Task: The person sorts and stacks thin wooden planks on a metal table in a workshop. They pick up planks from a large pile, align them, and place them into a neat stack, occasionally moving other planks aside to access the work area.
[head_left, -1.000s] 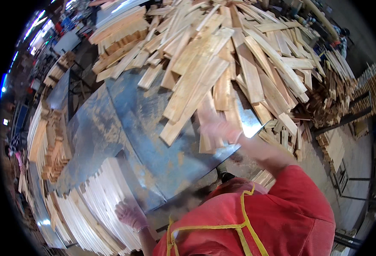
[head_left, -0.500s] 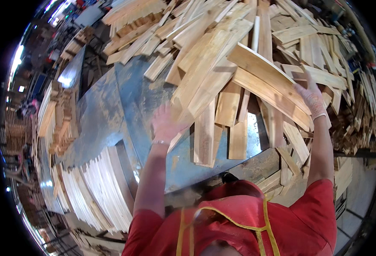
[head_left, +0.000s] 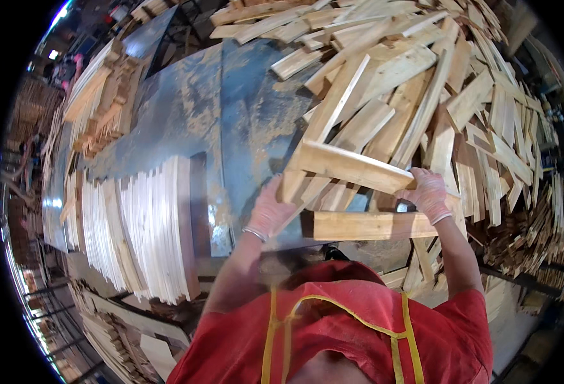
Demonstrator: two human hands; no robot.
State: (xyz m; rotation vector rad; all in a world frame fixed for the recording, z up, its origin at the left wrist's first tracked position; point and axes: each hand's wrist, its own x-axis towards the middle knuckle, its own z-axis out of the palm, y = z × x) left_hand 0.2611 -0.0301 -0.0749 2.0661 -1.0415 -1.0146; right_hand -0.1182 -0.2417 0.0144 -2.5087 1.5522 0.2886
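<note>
My left hand, in a thin pale glove, is closed around the near end of a long wooden plank that slants up and away to the right. My right hand, gloved too, grips the right end of a shorter board, its thumb and fingers bent over the end. That board stands partly on edge, and its left end lies against the long plank. Just below it another board lies crosswise near the table's front edge, its right end beside my right wrist.
A large heap of loose planks covers the right and far side of the blue metal table. Sawdust is scattered over the table. On the left stand a row of pale boards on edge and a stack of brown-edged pieces.
My right hand has come inward and nearer with the board's end. My left hand has closed on the long plank, which now stands more on edge. The view has swung, showing more of the left side.
</note>
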